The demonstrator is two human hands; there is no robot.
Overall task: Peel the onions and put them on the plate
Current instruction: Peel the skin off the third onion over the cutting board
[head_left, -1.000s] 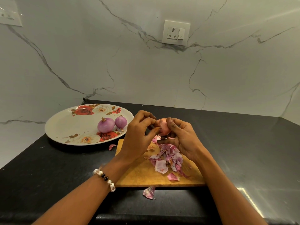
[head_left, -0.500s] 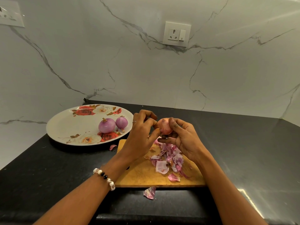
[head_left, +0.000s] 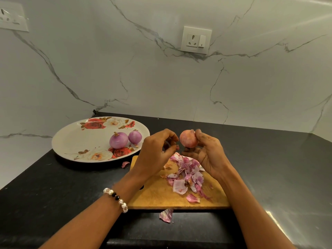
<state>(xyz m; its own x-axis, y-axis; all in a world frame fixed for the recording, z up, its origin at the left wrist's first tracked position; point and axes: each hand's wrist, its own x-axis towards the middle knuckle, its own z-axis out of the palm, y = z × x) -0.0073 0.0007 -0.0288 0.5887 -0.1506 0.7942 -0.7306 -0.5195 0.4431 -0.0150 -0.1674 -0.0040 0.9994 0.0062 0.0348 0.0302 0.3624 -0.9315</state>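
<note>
From the head view, we hold the onion (head_left: pixel 188 138) up in our right hand (head_left: pixel 206 153), fingers (head_left: pixel 199 134) curled around its right side and under it, above the cutting board (head_left: pixel 154 193). Our left hand (head_left: pixel 154 155) is just beside it on the left, fingertips pinched close together; we cannot tell if they hold a bit of skin. The plate (head_left: pixel 71 141) with two peeled onions (head_left: pixel 119 140) lies to the left, so the left hand is nearer to it.

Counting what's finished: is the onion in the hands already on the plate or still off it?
Off it. The right hand holds the onion above the cutting board; two peeled onions lie on the plate.
</note>
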